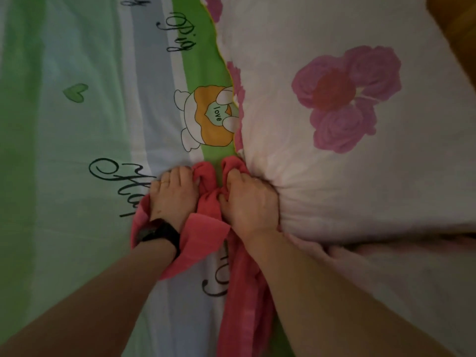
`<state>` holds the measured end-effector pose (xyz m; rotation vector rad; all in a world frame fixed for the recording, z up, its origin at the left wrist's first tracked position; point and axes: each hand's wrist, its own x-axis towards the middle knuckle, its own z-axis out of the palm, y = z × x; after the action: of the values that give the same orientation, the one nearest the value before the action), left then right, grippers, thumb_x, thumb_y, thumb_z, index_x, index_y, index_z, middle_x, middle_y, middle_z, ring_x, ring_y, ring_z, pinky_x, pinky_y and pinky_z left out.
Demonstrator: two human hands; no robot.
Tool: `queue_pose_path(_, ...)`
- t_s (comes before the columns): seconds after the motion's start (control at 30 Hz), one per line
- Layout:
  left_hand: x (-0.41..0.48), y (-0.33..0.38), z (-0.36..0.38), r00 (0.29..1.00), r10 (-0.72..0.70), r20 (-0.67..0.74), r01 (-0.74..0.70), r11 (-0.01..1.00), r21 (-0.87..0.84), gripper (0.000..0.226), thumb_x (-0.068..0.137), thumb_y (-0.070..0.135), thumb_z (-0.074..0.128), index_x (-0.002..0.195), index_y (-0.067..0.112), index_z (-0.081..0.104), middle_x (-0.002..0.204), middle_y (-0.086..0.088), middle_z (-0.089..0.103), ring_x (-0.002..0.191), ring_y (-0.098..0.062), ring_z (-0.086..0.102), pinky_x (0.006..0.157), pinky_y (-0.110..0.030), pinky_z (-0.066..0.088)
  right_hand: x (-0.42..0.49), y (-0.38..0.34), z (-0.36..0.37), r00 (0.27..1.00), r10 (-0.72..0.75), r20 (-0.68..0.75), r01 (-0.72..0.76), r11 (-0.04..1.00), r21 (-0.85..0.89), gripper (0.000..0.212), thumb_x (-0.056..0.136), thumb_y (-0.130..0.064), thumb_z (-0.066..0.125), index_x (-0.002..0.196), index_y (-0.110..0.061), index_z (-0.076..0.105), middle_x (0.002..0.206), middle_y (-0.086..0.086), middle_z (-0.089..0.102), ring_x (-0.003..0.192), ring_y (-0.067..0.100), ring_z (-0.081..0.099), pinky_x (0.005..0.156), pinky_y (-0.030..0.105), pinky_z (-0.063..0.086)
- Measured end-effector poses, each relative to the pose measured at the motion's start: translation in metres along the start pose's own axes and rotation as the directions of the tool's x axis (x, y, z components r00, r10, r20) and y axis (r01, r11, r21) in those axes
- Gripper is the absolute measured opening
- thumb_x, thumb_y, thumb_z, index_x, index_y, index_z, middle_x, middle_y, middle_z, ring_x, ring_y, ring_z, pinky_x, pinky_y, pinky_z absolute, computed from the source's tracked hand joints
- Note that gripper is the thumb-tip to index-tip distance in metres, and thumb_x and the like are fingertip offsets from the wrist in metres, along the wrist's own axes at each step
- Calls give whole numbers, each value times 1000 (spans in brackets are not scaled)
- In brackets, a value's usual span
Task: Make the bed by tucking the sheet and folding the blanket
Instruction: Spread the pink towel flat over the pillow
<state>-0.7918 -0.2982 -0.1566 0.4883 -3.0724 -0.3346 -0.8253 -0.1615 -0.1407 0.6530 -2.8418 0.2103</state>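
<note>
While both arms reach in from 6 o'clock, the sheet (85,140) covers the left half of the view, lying flat and smooth, striped in green, pale blue and white, with black script and a cartoon figure printed near centre. Blanket (360,155), white with large pink flowers, fills the field from 12 to 4 o'clock; its yellow-trimmed edge overlaps the sheet's green stripe, and its fabric puckers toward centre where the right hand presses against it. Red cloth (242,300) runs from centre down to 6 o'clock, bunched at its upper end and trailing in a long strip between the forearms; what kind of item it is cannot be determined in this dim light. Right hand (248,199), just right of centre, is closed around a bunched fold of the red cloth, knuckles up, its outer side touching the blanket. Left hand (172,194), just left of centre, is likewise closed, fingers curled into the red cloth, resting on the sheet. Both hands sit side by side, nearly touching. Watch (159,234), black, bands the left wrist. Ring (164,181), thin, sits on a left finger.
</note>
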Motion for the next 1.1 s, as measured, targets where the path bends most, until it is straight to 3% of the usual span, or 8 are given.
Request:
queue_pose_path(0.1, 4, 1, -5, 994, 79, -78, -65, 984, 166, 30, 88, 24, 34, 77, 4, 52, 65, -16, 61, 60, -32, 64, 57, -39, 51, 2, -1, 1, 1000, 12, -13, -12, 1000, -8, 27, 65, -38, 72, 77, -20, 56, 64, 0, 62, 54, 23, 61, 49, 29, 43)
queue_pose_path(0.23, 9, -2, 0, 985, 167, -33, -153, 954, 257, 19, 84, 22, 53, 81, 4, 54, 67, -14, 62, 57, -31, 64, 54, -36, 51, 1, -2, 2, 999, 15, -39, -15, 1000, -4, 27, 65, -37, 72, 76, -19, 56, 64, 0, 62, 54, 24, 61, 49, 28, 42)
queue_pose_path(0.33, 15, -5, 4, 981, 189, 34, -191, 943, 273, 35, 69, 27, 79, 82, 5, 55, 65, -12, 62, 52, -29, 63, 49, -34, 51, 2, -3, -1, 999, 23, -34, -24, 1000, -12, 26, 64, -36, 73, 75, -19, 56, 63, -1, 62, 52, 23, 60, 48, 26, 40)
queue_pose_path(0.47, 21, -5, 1, 974, 228, -12, -220, 951, 217, 10, 79, 17, 55, 81, 7, 52, 60, -11, 58, 45, -28, 59, 41, -31, 47, 1, -5, -3, 999, 41, -8, -41, 999, -26, 25, 67, -37, 70, 78, -20, 55, 65, 1, 61, 55, 24, 60, 49, 29, 42)
queue_pose_path(0.67, 23, -9, -8, 942, 290, 168, -312, 942, 122, 25, 79, 25, 41, 78, 5, 55, 60, -12, 60, 43, -28, 59, 39, -31, 47, 5, -17, -18, 988, 136, 67, -129, 987, -98, 32, 60, -38, 74, 77, -20, 55, 63, -1, 61, 52, 22, 60, 47, 27, 41)
queue_pose_path(0.9, 21, -8, -30, 943, 202, 264, -199, 979, -38, 27, 99, 27, 33, 115, 8, 42, 119, -17, 56, 107, -34, 57, 86, -41, 44, 9, -24, -40, 974, 157, 164, -135, 981, -136, 74, 64, -34, 75, 129, -7, 51, 76, 6, 69, 57, 24, 66, 47, 27, 45)
queue_pose_path(1.0, 23, -6, -44, 929, 129, 347, -78, 985, -156, 25, 99, 24, 32, 114, 6, 41, 122, -20, 54, 109, -37, 55, 87, -43, 43, 16, -20, -61, 967, 86, 241, -87, 996, -8, 42, 86, -30, 53, 125, -16, 49, 107, 5, 66, 91, 29, 66, 67, 35, 49)
queue_pose_path(1.1, 30, 1, -63, 893, 11, 449, 137, 945, -296, 32, 97, 27, 39, 118, 3, 44, 121, -21, 57, 109, -37, 56, 91, -42, 46, 31, -8, -92, 980, 91, 176, -104, 992, 70, 29, 86, -28, 50, 114, -20, 55, 110, 3, 62, 98, 29, 62, 73, 36, 48)
